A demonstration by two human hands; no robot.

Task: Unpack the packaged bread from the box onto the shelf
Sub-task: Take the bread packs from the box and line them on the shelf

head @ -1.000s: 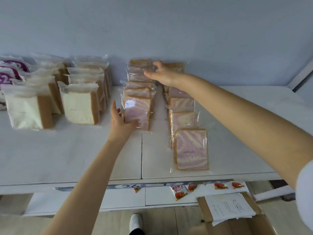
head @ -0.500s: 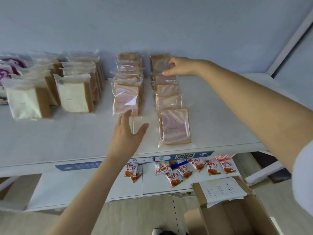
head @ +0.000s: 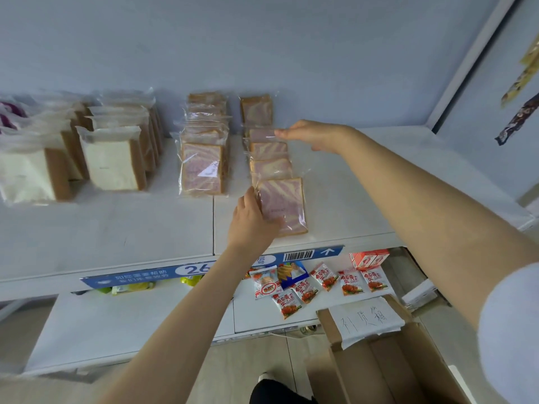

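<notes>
Here, five swirl bread packs (head: pixel 269 168) in one row, left hand (head: pixel 250 223) pinching the front pack (head: pixel 288 199), right hand (head: pixel 315 137) spread flat.

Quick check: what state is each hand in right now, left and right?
Left hand: grips the front marbled bread pack at its left edge.
Right hand: open, straight fingers touching a rear pack.

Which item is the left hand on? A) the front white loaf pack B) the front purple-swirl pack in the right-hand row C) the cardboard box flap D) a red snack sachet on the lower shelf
B: the left hand grips the near-left edge of the front purple-swirl pack, thumb over its face, while the right hand reaches to a pack farther back in the same row.
</notes>
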